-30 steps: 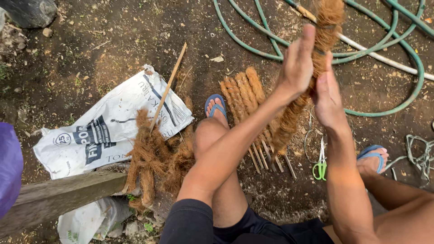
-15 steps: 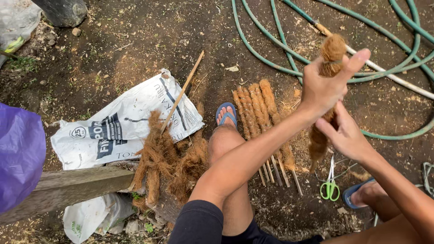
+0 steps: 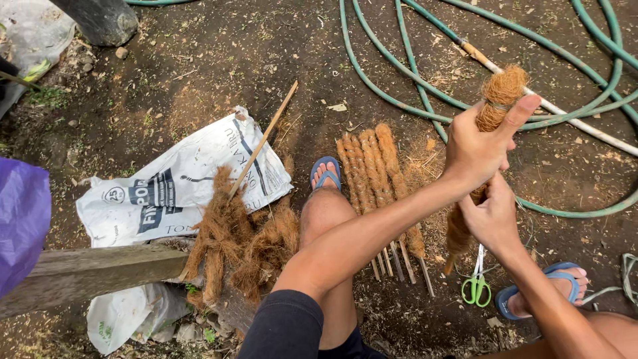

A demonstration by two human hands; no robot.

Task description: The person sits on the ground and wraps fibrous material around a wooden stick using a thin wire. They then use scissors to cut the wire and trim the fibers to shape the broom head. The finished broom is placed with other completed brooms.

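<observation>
while both hands grip a fibre-wrapped stick, scissors lie below

A printed sack on the dirt

The white sack lies flat and crumpled, with dark blue print.

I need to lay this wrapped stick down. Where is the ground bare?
Bare dirt lies above the white sack, left of the green hose. It is crowded between the feet: finished sticks, scissors and the fibre pile.
</observation>
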